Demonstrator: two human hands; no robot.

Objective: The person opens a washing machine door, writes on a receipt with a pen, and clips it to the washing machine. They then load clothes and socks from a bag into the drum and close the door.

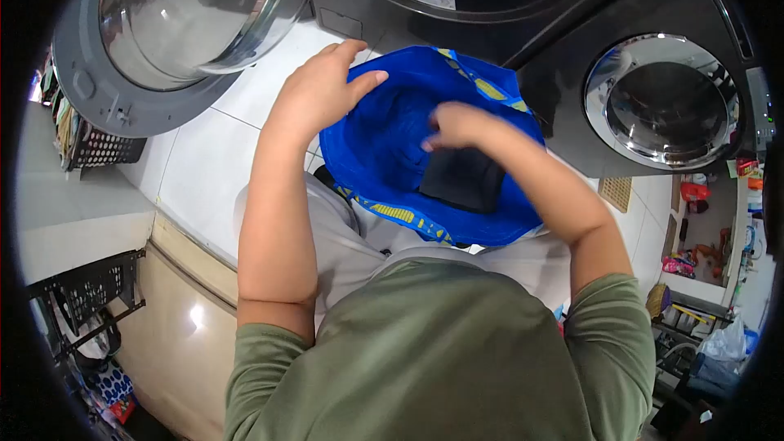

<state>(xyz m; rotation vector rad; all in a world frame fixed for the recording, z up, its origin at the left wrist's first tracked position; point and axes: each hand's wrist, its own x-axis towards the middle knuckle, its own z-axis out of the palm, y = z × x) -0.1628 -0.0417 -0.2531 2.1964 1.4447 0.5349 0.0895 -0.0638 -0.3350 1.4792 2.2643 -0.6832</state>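
A large blue bag (367, 139) with yellow-patterned straps stands open on the floor between my knees. Inside it, toward the right, lies a dark folded cloth (461, 180). My left hand (327, 82) is over the bag's left rim, thumb and fingers spread, with nothing in it. Over the inside of the bag, just above the dark cloth, is my right hand (457, 126); it is blurred by motion with its fingers curled, and whether they hold anything is too unclear to tell.
Ahead is a dark front-load machine (490, 33), its round glass door (188, 16) swung open at upper left. Another machine with a closed round door (661, 102) stands right. A black basket (106, 149) is at left, shelving (90, 294) at lower left.
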